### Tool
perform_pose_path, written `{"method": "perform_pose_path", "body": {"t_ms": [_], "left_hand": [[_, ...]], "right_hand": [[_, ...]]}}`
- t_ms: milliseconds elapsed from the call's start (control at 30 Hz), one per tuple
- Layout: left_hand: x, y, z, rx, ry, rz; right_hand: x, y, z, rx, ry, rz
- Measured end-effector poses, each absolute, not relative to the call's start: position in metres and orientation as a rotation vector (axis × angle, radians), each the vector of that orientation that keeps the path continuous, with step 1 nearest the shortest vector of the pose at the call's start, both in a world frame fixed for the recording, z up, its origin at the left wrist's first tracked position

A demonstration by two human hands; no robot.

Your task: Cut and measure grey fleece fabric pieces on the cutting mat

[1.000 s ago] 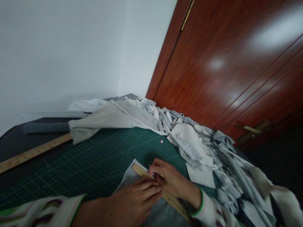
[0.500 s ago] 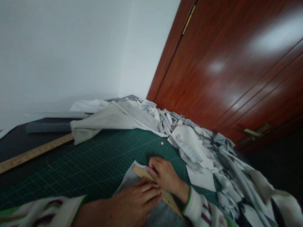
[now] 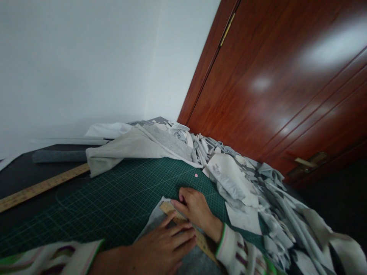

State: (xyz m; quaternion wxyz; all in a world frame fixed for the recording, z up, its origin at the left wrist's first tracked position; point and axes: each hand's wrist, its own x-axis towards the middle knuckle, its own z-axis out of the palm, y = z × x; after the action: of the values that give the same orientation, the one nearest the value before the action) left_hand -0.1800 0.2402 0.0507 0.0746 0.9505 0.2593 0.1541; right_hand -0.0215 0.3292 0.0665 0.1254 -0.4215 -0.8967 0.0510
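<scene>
A piece of grey fabric [image 3: 153, 221] lies on a green cutting mat [image 3: 114, 206], with a wooden ruler [image 3: 204, 243] laid slantwise across it. My left hand [image 3: 164, 244] rests flat on the ruler and the fabric, fingers stretched out and slightly apart. Just beyond the ruler, my right hand [image 3: 196, 208] lies by the fabric's edge. Its fingers are curled under, with the thumb reaching toward the ruler's far end. Whatever those curled fingers may hold is hidden from view.
Fabric scraps [image 3: 275, 221] are heaped along the right side by a wooden door [image 3: 258, 88]. A beige and grey cloth [image 3: 137, 143] covers the mat's far edge. A longer wooden ruler [image 3: 46, 186] lies at left. A small pink disc [image 3: 196, 175] sits on the mat.
My right hand has shifted slightly left, and its thumb now stretches out toward the ruler's far end. The left hand's index finger has lifted and spread from the others.
</scene>
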Motion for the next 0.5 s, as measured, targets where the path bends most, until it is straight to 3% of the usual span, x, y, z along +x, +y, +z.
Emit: {"method": "perform_pose_path", "body": {"t_ms": [267, 500], "left_hand": [[-0.182, 0.237, 0.066, 2.82, 0.791, 0.416], [-0.182, 0.235, 0.065, 2.809, 0.813, 0.457]], "right_hand": [[-0.038, 0.327, 0.065, -1.417, -2.557, 0.117], [-0.04, 0.337, 0.066, -0.987, -2.645, 0.247]]}}
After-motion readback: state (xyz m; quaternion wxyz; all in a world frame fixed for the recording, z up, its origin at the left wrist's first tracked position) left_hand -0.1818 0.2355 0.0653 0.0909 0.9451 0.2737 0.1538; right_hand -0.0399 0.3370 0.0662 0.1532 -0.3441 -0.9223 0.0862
